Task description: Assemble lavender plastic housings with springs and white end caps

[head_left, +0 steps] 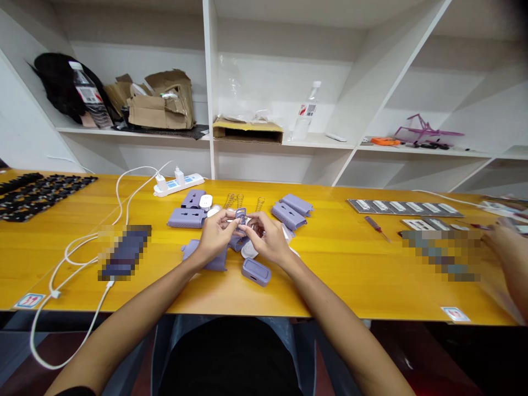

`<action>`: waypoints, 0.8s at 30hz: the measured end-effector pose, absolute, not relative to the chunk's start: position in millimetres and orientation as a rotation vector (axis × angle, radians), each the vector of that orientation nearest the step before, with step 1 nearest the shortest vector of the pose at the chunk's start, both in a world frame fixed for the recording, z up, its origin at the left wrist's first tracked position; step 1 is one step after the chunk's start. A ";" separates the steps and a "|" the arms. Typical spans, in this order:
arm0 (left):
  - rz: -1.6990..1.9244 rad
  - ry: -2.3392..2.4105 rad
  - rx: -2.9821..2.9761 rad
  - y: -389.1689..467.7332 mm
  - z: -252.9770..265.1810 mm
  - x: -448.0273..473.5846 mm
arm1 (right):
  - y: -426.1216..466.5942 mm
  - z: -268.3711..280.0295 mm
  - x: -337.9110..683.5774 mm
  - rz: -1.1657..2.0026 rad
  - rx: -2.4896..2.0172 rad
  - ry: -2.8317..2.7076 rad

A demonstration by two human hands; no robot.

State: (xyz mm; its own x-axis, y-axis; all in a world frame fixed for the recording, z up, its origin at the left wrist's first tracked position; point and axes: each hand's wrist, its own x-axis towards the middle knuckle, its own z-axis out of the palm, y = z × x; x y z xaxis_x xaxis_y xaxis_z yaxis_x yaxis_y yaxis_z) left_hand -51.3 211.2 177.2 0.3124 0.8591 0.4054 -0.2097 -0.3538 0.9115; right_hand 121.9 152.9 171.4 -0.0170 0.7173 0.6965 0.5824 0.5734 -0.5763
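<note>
My left hand (218,233) and my right hand (268,237) meet over the table, their fingers closed on a small purple plastic part (240,213). Its exact kind is too small to make out. Just below my right hand lies a purple oval case (256,271). A purple perforated shell (212,257) rests under my left hand. More purple shells sit to the left (186,218) and to the right (289,215). Behind my hands stand several wire springs (260,204). Round white parts (249,250) lie partly hidden beneath my fingers.
A phone (126,252) with a white cable lies left, near a power strip (180,185). To the right are a screwdriver (377,227), a tray of parts (404,208) and another person's hand (505,242). Shelves at the back hold bottles and a cardboard box (161,104).
</note>
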 end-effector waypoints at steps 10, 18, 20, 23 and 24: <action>1.290 0.625 1.526 211.3 175.3 -51.9 | 151.6 175.4 121.8 0.205 -1.111 -1.696; 1.289 0.612 1.518 212.5 174.6 -52.2 | 152.3 174.2 123.4 0.216 -1.129 -1.706; 1.291 0.630 1.495 213.3 174.0 -52.4 | 151.9 175.1 123.1 0.222 -1.132 -1.702; 1.295 0.664 1.507 214.4 173.2 -53.1 | 151.1 177.1 122.4 0.222 -1.138 -1.703; 1.302 0.673 1.527 214.8 173.0 -53.5 | 150.9 177.7 122.2 0.220 -1.135 -1.704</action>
